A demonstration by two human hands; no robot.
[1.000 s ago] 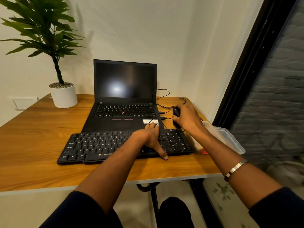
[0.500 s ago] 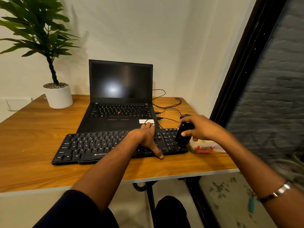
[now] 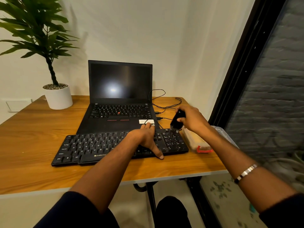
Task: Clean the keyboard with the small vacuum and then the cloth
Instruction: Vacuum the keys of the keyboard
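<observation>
Over keyboard (image 3: 105, 145) right end: right hand (image 3: 192, 119) fingers curled around small vacuum (image 3: 177, 120).

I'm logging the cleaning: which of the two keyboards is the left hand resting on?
The separate black keyboard at the desk's front, not the laptop behind it; the left hand lies across it.

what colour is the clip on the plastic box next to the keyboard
Red: the clip on the clear plastic box shows best in the head view, right of the keyboard.
</observation>
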